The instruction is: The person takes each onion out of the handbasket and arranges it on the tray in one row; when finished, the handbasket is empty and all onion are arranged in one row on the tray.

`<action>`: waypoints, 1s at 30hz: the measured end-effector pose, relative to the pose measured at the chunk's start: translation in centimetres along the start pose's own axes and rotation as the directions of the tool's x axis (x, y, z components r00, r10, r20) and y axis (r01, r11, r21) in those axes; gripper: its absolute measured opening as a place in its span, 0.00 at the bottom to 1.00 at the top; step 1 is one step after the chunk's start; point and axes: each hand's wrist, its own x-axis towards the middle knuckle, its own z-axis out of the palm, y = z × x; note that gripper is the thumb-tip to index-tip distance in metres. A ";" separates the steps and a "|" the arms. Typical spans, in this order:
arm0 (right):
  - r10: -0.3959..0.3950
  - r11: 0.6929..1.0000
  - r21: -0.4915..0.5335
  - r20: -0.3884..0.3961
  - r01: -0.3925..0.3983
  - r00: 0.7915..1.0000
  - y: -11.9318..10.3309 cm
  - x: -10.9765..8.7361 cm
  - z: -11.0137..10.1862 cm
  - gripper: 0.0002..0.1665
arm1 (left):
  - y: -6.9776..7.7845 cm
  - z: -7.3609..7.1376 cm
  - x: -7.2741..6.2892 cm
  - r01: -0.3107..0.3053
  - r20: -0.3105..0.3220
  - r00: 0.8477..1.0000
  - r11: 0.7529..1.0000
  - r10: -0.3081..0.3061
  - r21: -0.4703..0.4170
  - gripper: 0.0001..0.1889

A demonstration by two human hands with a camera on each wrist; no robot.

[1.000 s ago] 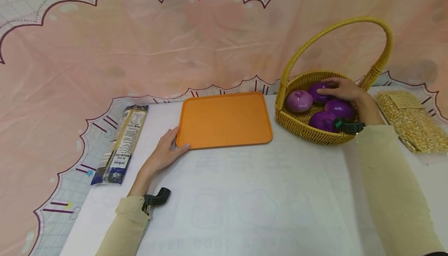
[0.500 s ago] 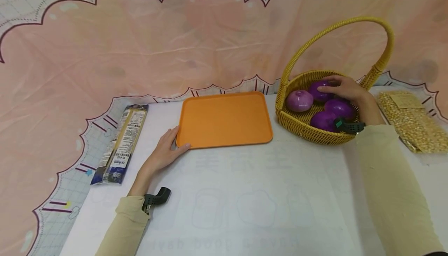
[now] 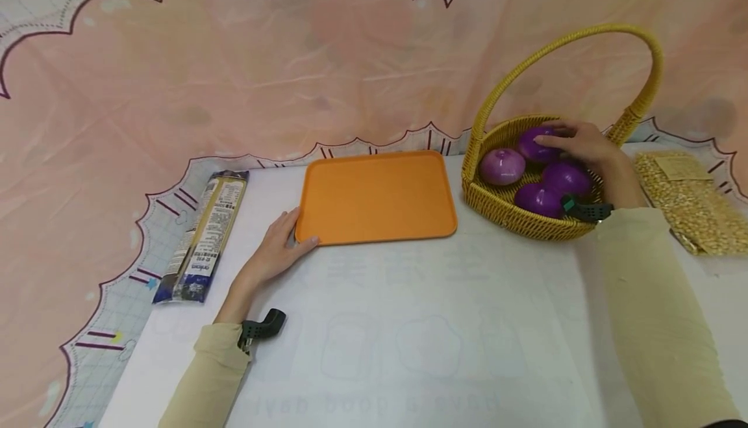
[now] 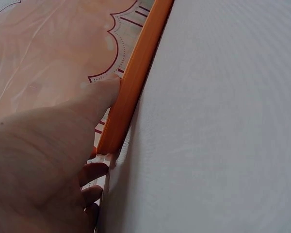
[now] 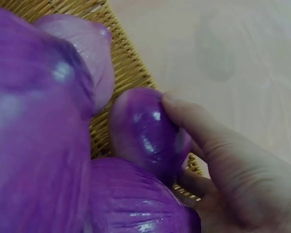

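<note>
In the head view, my right hand (image 3: 587,142) reaches into a yellow wicker basket (image 3: 514,220) and grips a dark purple onion (image 3: 536,144) at its back. The right wrist view has my thumb on that onion (image 5: 148,133) and the fingers partly hidden behind it. Beside it lie a paler onion (image 3: 502,167) and two more dark onions, one in the middle (image 3: 567,178) and one in front (image 3: 539,199). My left hand (image 3: 274,246) rests at the near left corner of an orange tray (image 3: 376,197), thumb touching the near rim, fingers along the left side.
A long blue-ended noodle-like packet (image 3: 201,236) lies left of the tray. Right of the basket lies a clear bag of yellow kernels (image 3: 695,201). The basket's tall handle (image 3: 613,28) arches above the right hand. A pink patterned cloth (image 3: 327,58) hangs behind the white table (image 3: 397,324).
The onion in my right hand has shifted slightly up and away from the other onions, and my grip has moved with it. The left hand stays at the tray. The head view has shifted a little.
</note>
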 end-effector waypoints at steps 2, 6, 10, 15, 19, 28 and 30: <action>-0.007 1.000 0.018 -0.017 0.007 1.000 0.0 0.0 -0.1 0.48 | 0.1 0.0 0.0 0.004 0.001 1.000 1.000 -0.004 -0.003 0.48; -0.035 0.993 0.107 -0.070 0.043 0.997 0.0 0.1 -0.2 0.43 | 0.1 -0.1 0.1 0.007 0.006 1.000 1.000 -0.007 -0.009 0.49; -0.044 0.968 0.240 -0.110 0.069 0.993 -0.2 0.0 -0.2 0.37 | 0.1 -0.1 0.1 0.003 0.005 1.000 1.000 -0.003 -0.008 0.49; -0.015 0.932 0.359 -0.106 0.053 0.994 -0.5 -0.2 -0.1 0.34 | 0.0 0.0 0.0 0.016 0.006 1.000 1.000 -0.016 -0.010 0.49; 0.014 0.884 0.466 -0.100 0.034 0.995 -0.7 -0.4 -0.2 0.34 | 0.0 0.0 0.0 0.017 0.005 1.000 1.000 -0.017 -0.010 0.49; 0.036 0.855 0.518 -0.103 0.023 0.994 -0.9 -0.6 -0.4 0.34 | -0.1 0.0 0.1 0.002 -0.001 1.000 1.000 -0.002 -0.005 0.48; 0.039 0.848 0.530 -0.099 0.020 0.994 -0.9 -0.6 -0.4 0.35 | -0.1 0.0 0.1 -0.002 -0.002 1.000 1.000 0.002 -0.005 0.48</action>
